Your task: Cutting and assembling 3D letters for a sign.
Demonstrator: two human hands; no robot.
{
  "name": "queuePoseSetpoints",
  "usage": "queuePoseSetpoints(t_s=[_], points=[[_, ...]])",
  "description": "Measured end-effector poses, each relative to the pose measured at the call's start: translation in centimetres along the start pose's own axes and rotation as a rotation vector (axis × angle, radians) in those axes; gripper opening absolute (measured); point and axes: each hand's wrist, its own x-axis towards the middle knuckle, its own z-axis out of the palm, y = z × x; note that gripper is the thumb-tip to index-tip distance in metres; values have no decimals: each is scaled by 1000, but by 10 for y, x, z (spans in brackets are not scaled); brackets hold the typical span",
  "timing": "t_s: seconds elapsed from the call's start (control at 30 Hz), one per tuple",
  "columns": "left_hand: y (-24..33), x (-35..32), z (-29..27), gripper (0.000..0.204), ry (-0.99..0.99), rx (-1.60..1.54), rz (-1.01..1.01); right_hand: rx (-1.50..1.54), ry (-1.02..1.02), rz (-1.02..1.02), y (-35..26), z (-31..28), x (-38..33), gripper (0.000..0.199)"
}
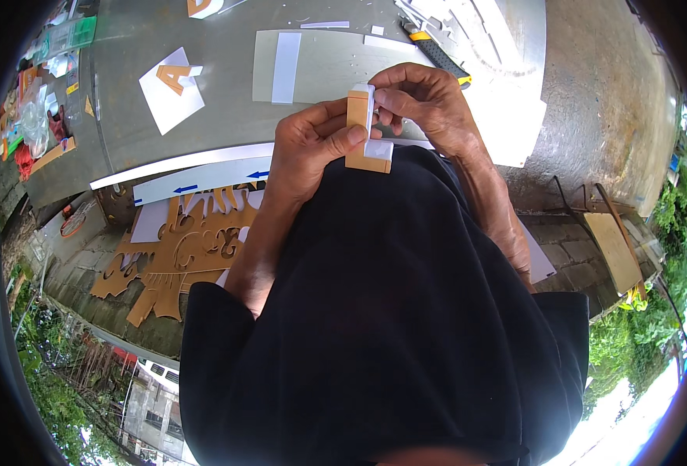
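Note:
Between my hands, just in front of my dark shirt, is an L-shaped letter piece [368,163] with a brown face and white edges. My left hand [306,147] is closed on its upright part, the thumb pressed against the brown face. At the top of the letter, the thumb and index finger of my right hand [430,109] pinch its white edge; whether they hold a separate strip there cannot be made out. Beyond my hands, a pale translucent sheet [312,81] lies on the grey table with a white strip [285,68] across it.
A yellow-black utility knife [441,58] lies at the far right beside white offcuts [487,39]. A brown letter A [174,78] rests on white sheet at left. Cluttered bags and tools [44,116] fill the far left. Brown cut-out panels [180,256] lie below the table edge.

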Motion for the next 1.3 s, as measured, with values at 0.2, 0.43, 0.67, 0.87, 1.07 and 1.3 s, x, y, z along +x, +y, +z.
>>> queuePoseSetpoints(t_s=[0.2, 0.43, 0.67, 0.87, 1.07, 1.3], points=[[1, 2, 1, 48, 59, 118, -4, -50, 27, 7, 3, 3, 0, 21], [-1, 3, -4, 51, 111, 86, -70, -221, 72, -31, 5, 7, -2, 42], [-2, 4, -11, 48, 112, 11, -133, -357, 63, -83, 4, 8, -3, 53], [-6, 7, -20, 46, 110, 17, -49, -379, 14, -57, 7, 8, -5, 53], [5, 18, -31, 37, 161, -62, 24, -181, 28, -12, 4, -10, -2, 30], [12, 44, -47, 43, 254, -102, -98, -38, -127, -13, 9, -8, 0, 40]])
